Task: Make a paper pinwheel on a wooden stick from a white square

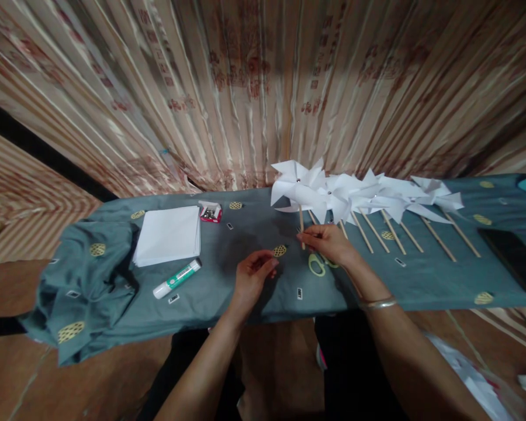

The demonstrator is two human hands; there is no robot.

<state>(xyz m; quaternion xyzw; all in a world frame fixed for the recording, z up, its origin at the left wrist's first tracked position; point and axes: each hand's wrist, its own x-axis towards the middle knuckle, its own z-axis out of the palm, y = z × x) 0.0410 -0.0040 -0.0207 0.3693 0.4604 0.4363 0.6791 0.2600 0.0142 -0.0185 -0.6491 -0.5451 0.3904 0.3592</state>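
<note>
My right hand (326, 241) pinches the lower part of the wooden stick of a white paper pinwheel (293, 188). That pinwheel stands at the left end of a row, its blades overlapping the neighbouring pinwheels (386, 193). My left hand (255, 273) hovers to the left over the cloth, its fingers loosely curled with a gap to the thumb and nothing visible in them. Below my right hand lie scissors with pale green handles (317, 265); their blades are hidden.
On the left are a stack of white paper (169, 235), an opened small red box of metal pins (211, 212) and a glue stick (176, 279). A dark phone (511, 257) rests at the right. Bunched tablecloth (92, 275) covers the left end; a curtain (254, 93) hangs behind.
</note>
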